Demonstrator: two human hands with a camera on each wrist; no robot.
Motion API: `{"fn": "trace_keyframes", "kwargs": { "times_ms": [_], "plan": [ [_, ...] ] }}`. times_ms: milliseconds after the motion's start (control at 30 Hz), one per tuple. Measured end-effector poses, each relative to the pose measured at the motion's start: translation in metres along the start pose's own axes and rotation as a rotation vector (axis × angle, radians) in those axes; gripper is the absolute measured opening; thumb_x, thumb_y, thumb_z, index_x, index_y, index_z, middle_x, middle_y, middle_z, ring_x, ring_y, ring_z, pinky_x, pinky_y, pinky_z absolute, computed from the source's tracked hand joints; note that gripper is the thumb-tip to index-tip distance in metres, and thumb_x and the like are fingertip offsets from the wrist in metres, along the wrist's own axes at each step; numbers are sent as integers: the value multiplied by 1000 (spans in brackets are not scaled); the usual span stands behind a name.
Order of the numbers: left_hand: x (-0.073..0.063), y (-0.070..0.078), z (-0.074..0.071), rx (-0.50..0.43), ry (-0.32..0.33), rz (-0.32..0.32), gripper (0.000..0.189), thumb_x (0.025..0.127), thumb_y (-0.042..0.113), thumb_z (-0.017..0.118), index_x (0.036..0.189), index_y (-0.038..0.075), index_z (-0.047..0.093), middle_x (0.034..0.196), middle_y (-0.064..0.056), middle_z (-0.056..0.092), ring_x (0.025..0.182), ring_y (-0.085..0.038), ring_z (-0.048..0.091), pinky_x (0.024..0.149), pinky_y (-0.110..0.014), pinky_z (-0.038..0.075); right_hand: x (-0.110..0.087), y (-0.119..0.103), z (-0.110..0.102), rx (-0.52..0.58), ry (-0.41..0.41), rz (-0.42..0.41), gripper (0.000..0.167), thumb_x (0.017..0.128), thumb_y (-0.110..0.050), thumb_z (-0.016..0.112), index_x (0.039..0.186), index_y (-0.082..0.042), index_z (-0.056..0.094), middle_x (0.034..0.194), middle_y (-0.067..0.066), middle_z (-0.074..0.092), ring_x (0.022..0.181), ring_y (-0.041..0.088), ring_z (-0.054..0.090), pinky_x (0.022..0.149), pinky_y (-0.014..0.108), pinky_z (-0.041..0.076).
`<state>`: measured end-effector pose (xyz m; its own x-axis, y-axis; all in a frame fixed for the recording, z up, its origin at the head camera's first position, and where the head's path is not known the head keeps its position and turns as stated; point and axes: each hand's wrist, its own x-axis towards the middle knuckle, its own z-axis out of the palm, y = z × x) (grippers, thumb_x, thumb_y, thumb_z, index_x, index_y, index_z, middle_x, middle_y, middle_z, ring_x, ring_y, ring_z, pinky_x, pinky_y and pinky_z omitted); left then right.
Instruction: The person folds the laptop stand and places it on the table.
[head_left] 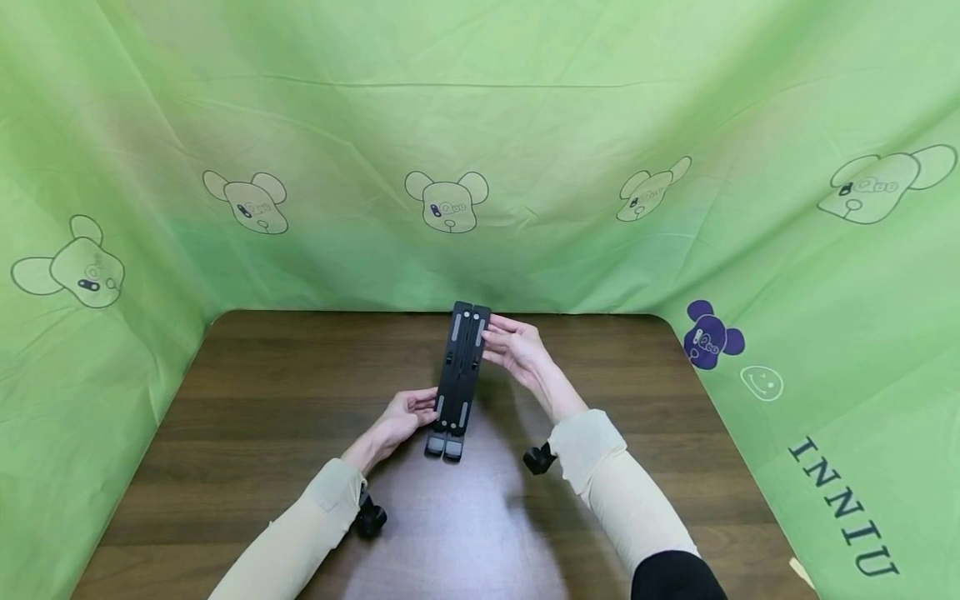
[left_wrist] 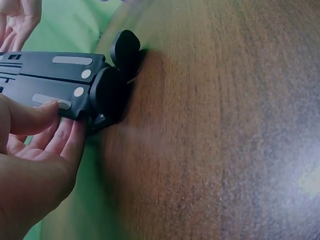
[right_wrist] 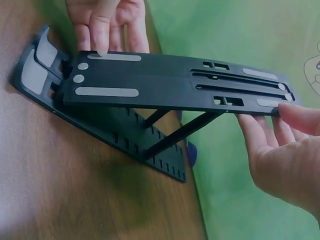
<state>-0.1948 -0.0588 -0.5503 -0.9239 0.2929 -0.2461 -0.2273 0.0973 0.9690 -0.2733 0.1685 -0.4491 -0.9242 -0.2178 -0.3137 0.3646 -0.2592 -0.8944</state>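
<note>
The left hand (head_left: 401,417) pinches the stand (head_left: 453,379) by its edge, near the end with the hooks. Its thumb is on top and its fingers are underneath. The right hand (head_left: 519,350) pinches the other edge, near the far end, with its thumb on top too. That is a good way to hold it, because each end has a helper.

The stand is over the middle of the bench (head_left: 300,358), tilted, with its hooks (right_wrist: 34,75) toward the person. I cannot tell if all of its bottom touches the wood.

The stand is open like a mouth. Two bars (right_wrist: 182,135) slant between the top plate (right_wrist: 160,82) and the bottom plate (right_wrist: 105,127). The bottom plate has rows of slots (right_wrist: 126,142) for the bars, I think. I cannot see if the bar ends sit right in them. It is best to check that both bars use matching slots, or the top may lean.

Move both hands slowly and together, so the stand does not twist. Watch the fingers under the top plate: if it drops, it could nip them. Set the bottom flat before letting go.

Green cloth (head_left: 450,267) hangs behind the bench.
</note>
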Motion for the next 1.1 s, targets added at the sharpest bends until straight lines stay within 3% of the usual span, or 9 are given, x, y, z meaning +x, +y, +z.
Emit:
{"fn": "trace_keyframes", "kwargs": {
  "times_ms": [67,133,200,333,433,667,867,1100],
  "plan": [
    [0,-1,-1,-8,5,5,57,102,-13,60,157,-15,46,152,-36,61,135,-26,66,116,-31,57,-1,1,1,21,21,-2,61,107,13,52,166,7,38,130,15,77,84,8,78,84,27,68],
    [0,-2,-3,-11,8,8,57,103,-13,60,158,-14,45,152,-36,61,136,-26,65,114,-26,57,-2,2,3,36,43,-2,60,107,13,52,165,7,39,117,4,78,84,9,78,84,28,68],
    [1,-2,-4,-19,14,10,56,103,-12,59,158,-14,46,153,-35,60,139,-28,64,113,-24,56,-3,2,6,38,63,0,60,107,13,52,165,6,40,126,10,76,84,8,77,85,28,68],
    [2,-2,-4,-29,26,18,55,104,-13,57,158,-13,46,154,-35,59,142,-32,62,113,-24,55,-5,2,10,28,95,0,60,107,12,52,166,5,40,157,24,59,84,6,76,86,27,67],
    [2,-2,-4,-32,35,22,56,103,-14,57,158,-13,46,155,-35,58,143,-34,61,113,-24,54,-5,3,11,37,123,-5,59,108,11,51,166,5,40,166,27,51,82,5,75,82,25,66],
    [4,-3,-5,-23,44,27,56,104,-14,54,159,-11,46,157,-34,56,146,-35,58,109,-18,53,-8,8,18,54,199,-46,56,107,11,54,163,5,46,166,30,49,77,3,73,74,21,64],
    [4,-3,-8,-18,50,34,56,104,-13,53,159,-11,46,158,-34,56,145,-34,58,109,-18,52,-11,13,24,61,246,-72,55,106,11,55,161,4,50,164,30,52,78,3,74,76,20,65],
    [6,0,-7,-10,70,26,55,105,-13,50,160,-10,46,161,-34,54,150,-42,54,125,-38,48,-18,15,34,91,341,-110,51,105,10,59,156,3,57,158,28,59,80,2,74,77,20,66]
  ]
}}
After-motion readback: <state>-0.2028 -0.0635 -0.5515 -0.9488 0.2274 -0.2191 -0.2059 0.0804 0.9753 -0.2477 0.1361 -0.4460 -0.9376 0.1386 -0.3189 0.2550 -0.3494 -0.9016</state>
